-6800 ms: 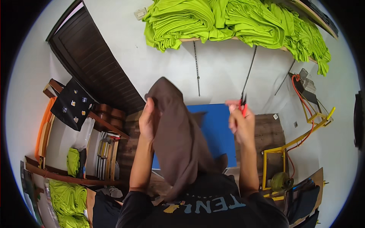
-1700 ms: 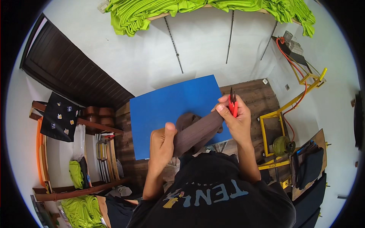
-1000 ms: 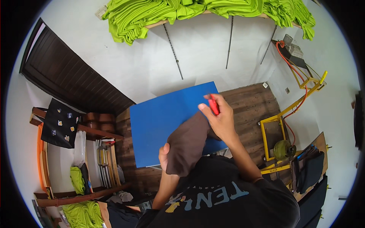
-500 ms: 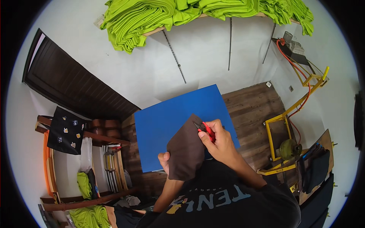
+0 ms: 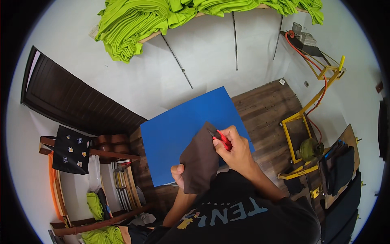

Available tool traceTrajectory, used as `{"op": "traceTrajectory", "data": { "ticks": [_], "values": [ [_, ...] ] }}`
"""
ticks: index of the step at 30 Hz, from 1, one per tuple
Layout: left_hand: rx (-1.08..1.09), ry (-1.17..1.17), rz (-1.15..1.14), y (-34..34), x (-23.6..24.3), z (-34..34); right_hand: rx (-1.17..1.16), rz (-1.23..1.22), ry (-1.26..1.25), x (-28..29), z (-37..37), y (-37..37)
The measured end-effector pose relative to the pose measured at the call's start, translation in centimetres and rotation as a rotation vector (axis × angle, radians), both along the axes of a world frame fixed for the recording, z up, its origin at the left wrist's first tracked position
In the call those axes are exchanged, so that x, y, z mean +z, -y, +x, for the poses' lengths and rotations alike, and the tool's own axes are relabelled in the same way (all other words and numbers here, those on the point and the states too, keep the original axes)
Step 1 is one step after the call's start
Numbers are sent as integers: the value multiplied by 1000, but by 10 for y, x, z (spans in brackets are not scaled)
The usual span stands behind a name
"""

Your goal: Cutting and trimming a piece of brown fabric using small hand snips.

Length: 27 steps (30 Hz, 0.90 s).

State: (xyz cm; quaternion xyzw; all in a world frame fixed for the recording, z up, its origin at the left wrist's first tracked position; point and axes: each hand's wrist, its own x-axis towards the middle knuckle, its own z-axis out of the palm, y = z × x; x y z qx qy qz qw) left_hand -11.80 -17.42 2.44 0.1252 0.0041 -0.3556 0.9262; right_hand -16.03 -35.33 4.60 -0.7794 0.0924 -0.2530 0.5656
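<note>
Dark brown piece of fabric [image 5: 200, 162]: held up above the near edge of the flat blue rectangular table top [image 5: 178, 126], hanging in a long, narrow shape with its upper corner pointing away from the person.

Left hand [image 5: 178, 174]: at the lower left edge of the fabric, thumb and fingers pinched on the cloth; most of the hand is hidden behind it.

Right hand [image 5: 235, 150]: at the upper right edge of the fabric, fingers curled tight around small red-handled snips [image 5: 221, 139]. The dark blade tips touch the cloth near its upper corner; whether the blades are parted cannot be told.

Blue table top: bare around the fabric, set at an angle on the dark wooden plank floor [image 5: 268, 105].

Stacks of folded lime-green cloth [image 5: 134, 24]: on a wooden shelf high on the white wall, beyond the table.

Dark slatted door [image 5: 73, 101]: to the left, against the wall.

Wooden rack with an orange frame [image 5: 81, 179]: lower left, carrying a black patterned cloth [image 5: 71, 149] and more lime-green folded pieces [image 5: 94, 205].

Yellow metal frame [image 5: 308, 122]: to the right of the table, with an orange cable [image 5: 315, 61] running up to a wall bracket.
</note>
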Motion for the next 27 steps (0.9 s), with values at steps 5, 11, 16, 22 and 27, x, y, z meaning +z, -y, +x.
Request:
{"op": "traceTrajectory", "data": {
  "ticks": [5, 11, 16, 22, 27],
  "values": [
    [-39, 73, -37, 0, -5, -5, 49, -88, 9, -1, -4, 6],
    [-63, 129, 22, 2, -1, -10, 99, -84, 11, 3, -4, 5],
    [-76, 165, 98, 7, 8, -9, 93, -40, 42, 6, -4, 0],
    [-61, 172, 105, 16, 10, -6, 63, -44, 57, 4, -4, -3],
    [-96, 169, -29, 16, 3, 0, 67, -23, 106, -5, -5, 0]
  ]
}}
